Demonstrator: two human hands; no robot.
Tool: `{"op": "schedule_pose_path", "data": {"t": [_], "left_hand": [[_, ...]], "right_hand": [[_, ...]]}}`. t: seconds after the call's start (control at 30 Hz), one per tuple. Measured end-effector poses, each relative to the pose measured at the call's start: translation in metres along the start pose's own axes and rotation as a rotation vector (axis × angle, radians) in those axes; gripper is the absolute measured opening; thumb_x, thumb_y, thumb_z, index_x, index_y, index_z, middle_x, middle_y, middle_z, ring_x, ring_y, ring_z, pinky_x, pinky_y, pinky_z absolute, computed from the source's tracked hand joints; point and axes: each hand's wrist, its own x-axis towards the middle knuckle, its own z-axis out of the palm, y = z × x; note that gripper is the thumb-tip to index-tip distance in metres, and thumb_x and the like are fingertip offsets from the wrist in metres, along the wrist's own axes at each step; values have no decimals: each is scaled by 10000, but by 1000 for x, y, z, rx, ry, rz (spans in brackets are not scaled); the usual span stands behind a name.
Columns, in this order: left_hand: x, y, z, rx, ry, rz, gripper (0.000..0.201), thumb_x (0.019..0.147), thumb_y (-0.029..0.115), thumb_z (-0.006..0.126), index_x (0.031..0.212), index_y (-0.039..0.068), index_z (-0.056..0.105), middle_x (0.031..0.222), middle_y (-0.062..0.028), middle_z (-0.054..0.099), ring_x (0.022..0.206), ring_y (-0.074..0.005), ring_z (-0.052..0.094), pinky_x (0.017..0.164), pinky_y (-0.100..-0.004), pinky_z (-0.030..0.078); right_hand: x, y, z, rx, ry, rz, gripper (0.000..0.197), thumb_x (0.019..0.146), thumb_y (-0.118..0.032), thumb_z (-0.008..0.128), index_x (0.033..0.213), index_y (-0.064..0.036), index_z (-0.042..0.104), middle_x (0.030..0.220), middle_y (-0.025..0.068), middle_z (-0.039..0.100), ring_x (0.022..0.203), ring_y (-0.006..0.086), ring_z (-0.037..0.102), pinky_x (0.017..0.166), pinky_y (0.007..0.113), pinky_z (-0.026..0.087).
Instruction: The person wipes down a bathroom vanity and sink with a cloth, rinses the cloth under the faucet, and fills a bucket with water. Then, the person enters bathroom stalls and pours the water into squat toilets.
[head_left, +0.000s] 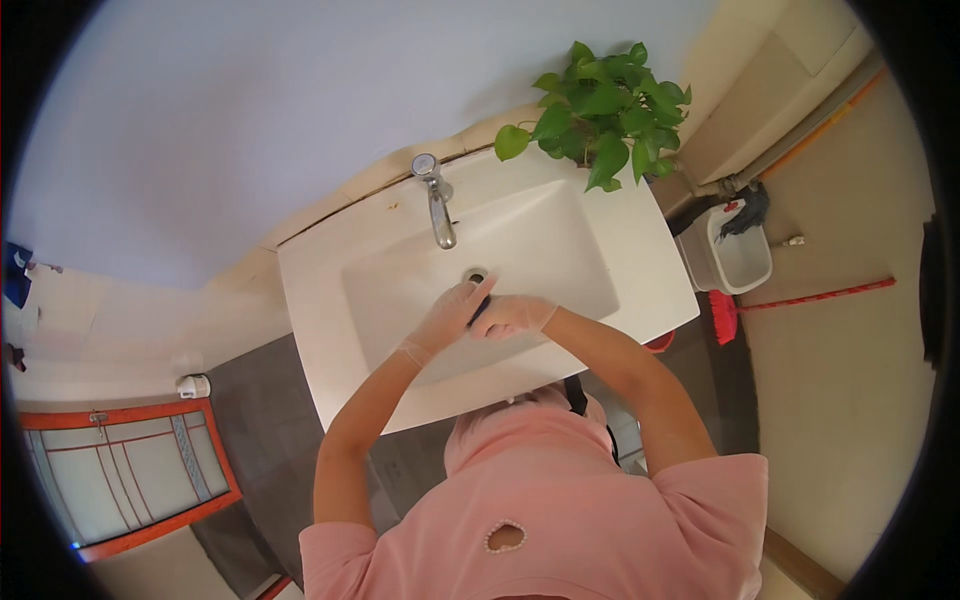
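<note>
Translucent-gloved right hand (512, 316) grips small dark object (480, 309) — likewise gloved left hand (448, 318) touches it, finger grasp unclear — over white rectangular sink (640, 250).

The hands (515, 314) wear sheer gloves (438, 324), beneath a pink short-sleeved top (590, 490) with pearl-edged cutout (505, 537).

Washbasin (312, 325) against the back wall (300, 120); person (580, 500) directly before it. Tap (437, 205) on the back rim, spout reaching over the bowl. Drain (477, 277) in the bowl, in front of the tap. Left hand (445, 318) and right hand (510, 315) over the bowl, just before the drain; an item (480, 311) between them. Potted plant (610, 110) at the back right corner, right of the tap. Beyond the basin's right edge: tub (695, 262), then broom (725, 317) nearer the person. Far left, across the floor (260, 410): door (125, 470).
</note>
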Motion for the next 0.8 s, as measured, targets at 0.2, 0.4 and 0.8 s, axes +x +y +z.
{"op": "schedule_pose_path", "data": {"t": [0.2,0.4,0.8], "left_hand": [[6,-26,32,170,-78,-236,352,794,150,545,1128,57,489,866,-153,597,844,-301,598,726,-390,479],[12,-33,58,307,-1,-266,79,791,106,535,861,75,555,676,-89,631,639,-273,646,539,-388,514],[14,-28,59,345,-273,-604,196,824,246,504,873,101,626,833,-115,672,798,-284,655,680,-401,519]], "right_hand": [[11,4,11,-700,610,-206,195,696,-159,611,845,-41,568,722,61,585,606,175,582,475,261,449],[25,18,15,-973,1218,-280,263,754,-181,563,946,-1,582,891,204,642,883,362,616,791,408,484],[43,30,3,-1262,1283,-115,218,809,-189,524,910,-18,614,866,192,658,832,335,646,726,418,513]]}}
